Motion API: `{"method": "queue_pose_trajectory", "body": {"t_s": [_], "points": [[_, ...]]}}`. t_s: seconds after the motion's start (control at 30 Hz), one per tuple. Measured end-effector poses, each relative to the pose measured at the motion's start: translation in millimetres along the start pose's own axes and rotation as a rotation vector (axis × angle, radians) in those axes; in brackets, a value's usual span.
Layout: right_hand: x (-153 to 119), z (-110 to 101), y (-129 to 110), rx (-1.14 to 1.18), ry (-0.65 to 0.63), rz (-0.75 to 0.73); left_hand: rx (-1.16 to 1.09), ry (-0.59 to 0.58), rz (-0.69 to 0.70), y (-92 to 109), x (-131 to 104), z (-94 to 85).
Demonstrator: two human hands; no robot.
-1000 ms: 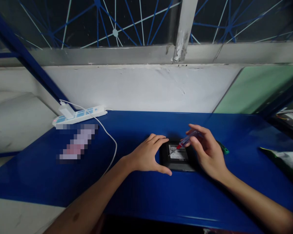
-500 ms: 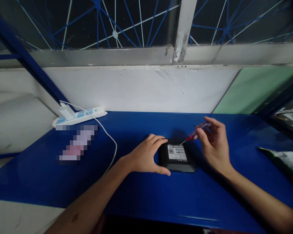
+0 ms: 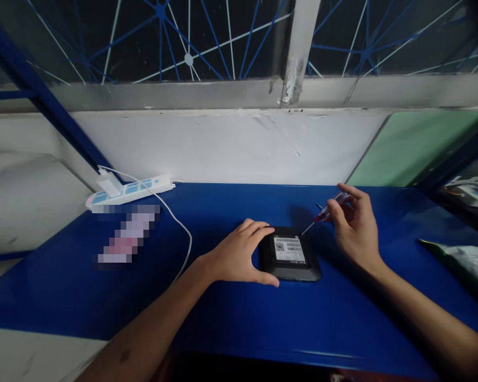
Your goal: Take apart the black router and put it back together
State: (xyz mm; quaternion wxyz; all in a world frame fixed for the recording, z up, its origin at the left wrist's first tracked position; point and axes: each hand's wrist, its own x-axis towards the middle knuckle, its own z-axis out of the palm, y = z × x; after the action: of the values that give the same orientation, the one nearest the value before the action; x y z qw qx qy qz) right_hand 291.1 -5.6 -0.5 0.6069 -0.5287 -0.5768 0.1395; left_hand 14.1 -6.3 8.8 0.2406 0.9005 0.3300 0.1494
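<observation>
A flat black electronic device (image 3: 311, 272) lies on the blue table, with a white printed label (image 3: 289, 252) on its upper face. My left hand (image 3: 242, 252) holds the device by its left side, fingers at the far edge and thumb at the near edge. In my right hand (image 3: 354, 228) is a screwdriver (image 3: 324, 214) with a clear and red handle, pinched between thumb and fingers. Its thin metal shaft slants down to the left, and the tip is at the device's far right corner; whether it touches I cannot tell.
A white power strip (image 3: 159, 184) with a plugged-in charger (image 3: 109, 183) stands at the back left; its white cable (image 3: 179, 225) runs forward across the blue table (image 3: 239, 318). Beside it lies a pixelated item (image 3: 129, 233). A shiny packet (image 3: 462, 260) is at the right.
My right hand has moved slightly right and away with the screwdriver. Its tip has gone from over the label to the device's far right corner. My left hand stays put.
</observation>
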Motion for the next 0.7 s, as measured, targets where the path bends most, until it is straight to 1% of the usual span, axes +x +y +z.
{"method": "queue_pose_trajectory", "body": {"t_s": [0.13,0.27,0.37,0.7], "points": [[-1.4,0.3,0.6,-0.007,-0.014,-0.016,0.023,-0.01,-0.004,-0.5,0.6,0.7],[-2.0,1.7,-0.5,-0.015,-0.03,-0.008,0.016,0.006,0.008,-0.7,0.7,1.0],[-1.0,2.3,-1.8,0.038,-0.039,-0.014,0.016,0.012,0.012,-0.7,0.3,1.0],[2.9,1.2,-3.9,0.12,-0.002,0.0,0.011,0.01,0.012,-0.6,-0.1,0.7]]}}
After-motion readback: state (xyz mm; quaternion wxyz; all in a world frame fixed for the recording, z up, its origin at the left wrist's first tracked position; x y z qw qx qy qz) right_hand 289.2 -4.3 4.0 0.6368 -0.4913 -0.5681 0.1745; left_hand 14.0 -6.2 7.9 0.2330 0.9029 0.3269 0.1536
